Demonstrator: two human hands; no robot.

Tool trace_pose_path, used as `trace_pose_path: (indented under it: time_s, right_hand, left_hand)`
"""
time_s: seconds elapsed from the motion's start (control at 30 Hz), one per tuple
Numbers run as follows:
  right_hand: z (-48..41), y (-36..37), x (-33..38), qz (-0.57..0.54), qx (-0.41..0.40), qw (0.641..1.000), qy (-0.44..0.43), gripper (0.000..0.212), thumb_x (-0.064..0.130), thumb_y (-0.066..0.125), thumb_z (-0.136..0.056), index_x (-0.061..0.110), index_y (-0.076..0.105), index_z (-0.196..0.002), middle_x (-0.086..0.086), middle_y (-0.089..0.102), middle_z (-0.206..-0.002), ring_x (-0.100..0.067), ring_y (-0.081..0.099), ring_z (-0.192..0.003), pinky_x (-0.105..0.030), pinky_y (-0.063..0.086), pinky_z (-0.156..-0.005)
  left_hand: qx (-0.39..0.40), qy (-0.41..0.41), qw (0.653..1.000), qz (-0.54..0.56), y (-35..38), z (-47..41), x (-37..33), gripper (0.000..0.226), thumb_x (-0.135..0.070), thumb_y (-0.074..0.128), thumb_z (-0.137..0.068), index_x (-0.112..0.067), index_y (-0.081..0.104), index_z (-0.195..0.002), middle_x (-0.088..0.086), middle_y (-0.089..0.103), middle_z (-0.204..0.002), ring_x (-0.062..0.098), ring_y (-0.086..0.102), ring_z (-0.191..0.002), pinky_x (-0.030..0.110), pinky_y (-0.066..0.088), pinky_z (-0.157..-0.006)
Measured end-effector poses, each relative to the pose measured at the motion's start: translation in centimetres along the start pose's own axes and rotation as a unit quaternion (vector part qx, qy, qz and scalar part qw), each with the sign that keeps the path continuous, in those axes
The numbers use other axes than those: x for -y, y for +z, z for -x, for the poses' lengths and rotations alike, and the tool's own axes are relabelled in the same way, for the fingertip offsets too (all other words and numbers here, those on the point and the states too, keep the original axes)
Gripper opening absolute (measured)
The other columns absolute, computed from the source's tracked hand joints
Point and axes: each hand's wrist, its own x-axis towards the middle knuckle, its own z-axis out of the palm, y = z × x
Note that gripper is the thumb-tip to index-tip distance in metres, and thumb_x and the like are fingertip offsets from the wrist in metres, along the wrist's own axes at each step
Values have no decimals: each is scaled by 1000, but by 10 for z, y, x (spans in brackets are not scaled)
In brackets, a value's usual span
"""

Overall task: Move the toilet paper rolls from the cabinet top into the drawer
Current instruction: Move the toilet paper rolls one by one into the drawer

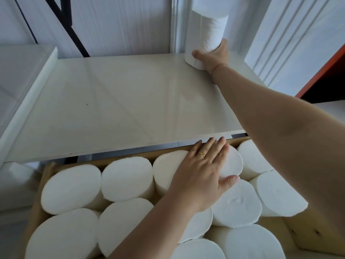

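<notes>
A stack of white toilet paper rolls [209,28] stands at the back right corner of the pale cabinet top [115,101]. My right hand [212,55] grips the bottom roll of that stack, thumb on its left side. Below the cabinet's front edge, the open wooden drawer [46,176] holds several white rolls [127,179] standing on end. My left hand [201,165], wearing a gold ring, lies flat with straight fingers on top of the rolls in the drawer's back row.
White curtains [121,25] and a black metal frame [74,32] stand behind the cabinet. A raised white ledge [31,94] borders the cabinet's left side. An orange-edged panel [324,71] is at the right.
</notes>
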Motion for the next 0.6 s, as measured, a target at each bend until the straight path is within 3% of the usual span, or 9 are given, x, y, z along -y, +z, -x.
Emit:
trace_pose_path:
  time_s: [0.27, 0.47, 0.6]
  right_hand:
    - [54, -35, 7, 8, 82, 996, -17, 81, 31, 85, -61, 18, 43, -129, -1, 57, -122, -18, 56, -111, -35, 47, -96]
    - [113, -76, 9, 30, 140, 990, -16, 79, 33, 87, -62, 19, 47, -129, -1, 62, -121, -21, 59, -110, -44, 49, -98]
    - [153, -111, 10, 20, 161, 987, -9, 70, 30, 87, -61, 21, 55, -122, 4, 68, -111, -14, 64, -102, -38, 52, -92]
  left_hand:
    - [1, 6, 1000, -8, 0, -1, 1, 70, -58, 18, -95, -18, 5, -151, -4, -3, -159, 9, -8, -144, 30, -7, -116]
    - [-11, 6, 1000, -14, 2, 0, 1, 67, -55, 22, -96, -18, 9, -150, -3, 1, -159, 10, -4, -145, 30, -5, -116]
    - [-23, -10, 1000, 1, 0, 0, 0, 65, -52, 26, -96, -17, 15, -149, -2, 8, -159, 10, 3, -145, 28, 2, -116]
